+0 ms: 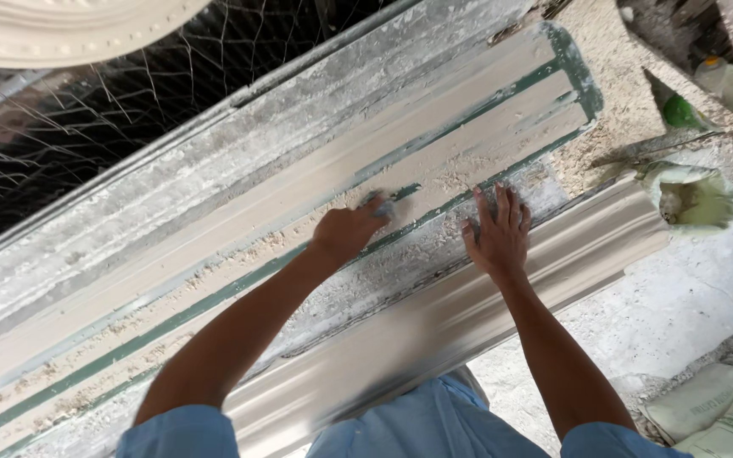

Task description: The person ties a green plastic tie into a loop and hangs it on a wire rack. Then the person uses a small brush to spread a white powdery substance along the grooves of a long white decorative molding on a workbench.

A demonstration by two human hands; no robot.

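Long moulding bench runs from 8 o'clock up to 2 o'clock, grey, crusted with dried plaster. In it a pale wet plaster strip lies between green form edges, with crumbly scrapings along the lower edge. Parallel on the near side, toward 5 o'clock, lies a finished cornice length, smooth and profiled.

Judgement: the wet strip looks soft and easily marred, and probably slippery; press lightly. The cornice length is likely heavy, stiff and brittle; best lifted with support spread under its length, not by one end.

At 3 o'clock, a green plastic tub smeared with plaster; at 1 o'clock, green bottles in rubble. At 4 o'clock, stacked sacks. At 11 o'clock, a white round ceiling moulding above wire mesh.

Left hand: fingers clenched round a small grey scraper, its tip on the strip near centre. Right hand: fingers released, spread flat on the bench edge just beside the strip, grasping nothing.
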